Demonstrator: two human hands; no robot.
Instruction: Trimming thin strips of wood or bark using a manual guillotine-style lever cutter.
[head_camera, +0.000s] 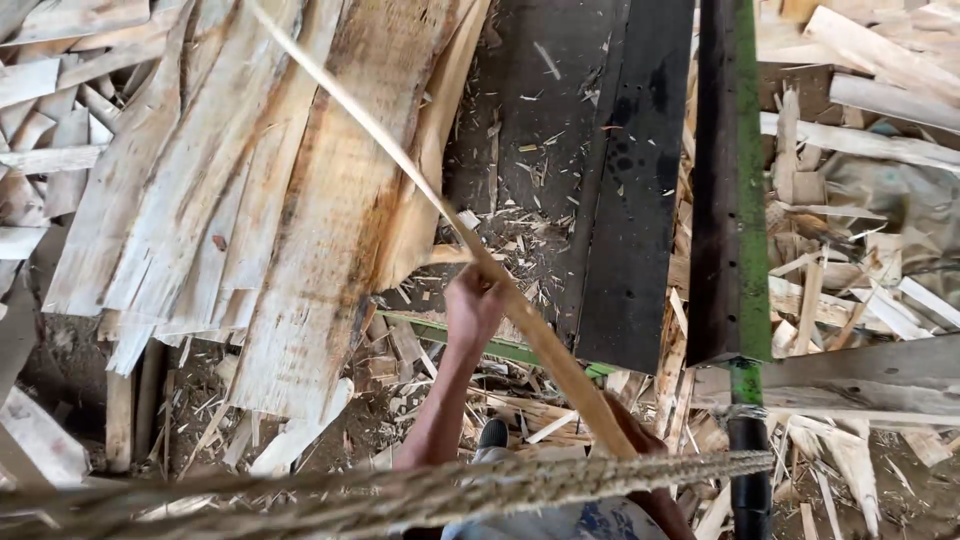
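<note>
Two hands on one long wooden strip (500, 290): left hand (472, 305) clenched around its middle, right hand (628, 425) grasping the near end just above a thick rope (400, 490). Strip slanting up across stacked rough planks (290, 200), beside dark boards (620, 180) and a green post (745, 190). Judged mid-lift; firm hold and clear swing probably needed.

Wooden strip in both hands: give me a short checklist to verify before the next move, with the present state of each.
1. Left hand grips the long wooden strip: ok.
2. Right hand holds the strip's near end: ok, though partly hidden.
3. Strip is unbroken along its length: ok as far as visible; the far end leaves the picture.
4. Strip clears the woven rope: cannot tell.
5. Footing among the wood scraps: cannot tell.
</note>
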